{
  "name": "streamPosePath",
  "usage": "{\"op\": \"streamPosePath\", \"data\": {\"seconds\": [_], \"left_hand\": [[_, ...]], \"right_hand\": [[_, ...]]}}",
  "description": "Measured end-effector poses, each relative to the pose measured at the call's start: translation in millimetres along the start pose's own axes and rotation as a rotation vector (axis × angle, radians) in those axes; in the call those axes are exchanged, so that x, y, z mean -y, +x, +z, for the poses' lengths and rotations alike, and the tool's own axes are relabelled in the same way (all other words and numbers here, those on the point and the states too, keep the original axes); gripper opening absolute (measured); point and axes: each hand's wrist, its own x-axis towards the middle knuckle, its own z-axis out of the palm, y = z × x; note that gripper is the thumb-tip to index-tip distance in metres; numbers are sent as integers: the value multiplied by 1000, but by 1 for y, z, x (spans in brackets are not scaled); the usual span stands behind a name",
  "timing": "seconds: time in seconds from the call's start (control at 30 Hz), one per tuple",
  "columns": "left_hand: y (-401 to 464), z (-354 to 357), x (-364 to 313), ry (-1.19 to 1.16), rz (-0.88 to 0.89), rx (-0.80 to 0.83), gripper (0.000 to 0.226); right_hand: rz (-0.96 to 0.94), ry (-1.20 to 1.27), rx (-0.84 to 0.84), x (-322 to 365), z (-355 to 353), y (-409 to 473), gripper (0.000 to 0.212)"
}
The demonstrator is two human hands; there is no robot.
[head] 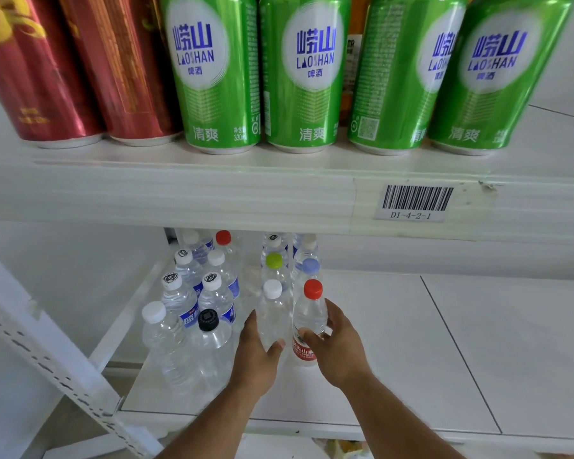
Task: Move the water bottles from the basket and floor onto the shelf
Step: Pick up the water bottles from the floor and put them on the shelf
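Upper shelf: carried four green aluminium beer cans (307, 74) and two red cans (80, 67) in a row, above a barcode label (415, 202) on its front edge.
Lower white shelf (411, 342): held clear plastic water bottles clustered at the left, among them a black-capped clear bottle (211, 349) just left of the hands and a green-capped bottle (275, 270) behind them.
Obstruction: upper shelf edge overhung the rear bottles.
Open room: bare white surface stretched right of the cluster to the front edge.
Left hand (257, 356): wrapped around a white-capped clear bottle (272, 313), standing upright on the shelf.
Right hand (337, 346): closed around a red-capped clear bottle with red label (309, 313), upright, just beside the white-capped one.
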Motion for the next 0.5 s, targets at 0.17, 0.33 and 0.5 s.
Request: {"op": "streamPosePath", "data": {"seconds": [0.17, 0.33, 0.5], "left_hand": [[-11, -1, 0, 68, -84, 58, 96], [-41, -4, 1, 137, -105, 122, 91], [-74, -11, 5, 283, -54, 274, 80]], "right_hand": [[11, -53, 20, -8, -2, -5, 47], [139, -159, 27, -10, -5, -22, 84], [187, -374, 9, -11, -12, -58, 77]]}}
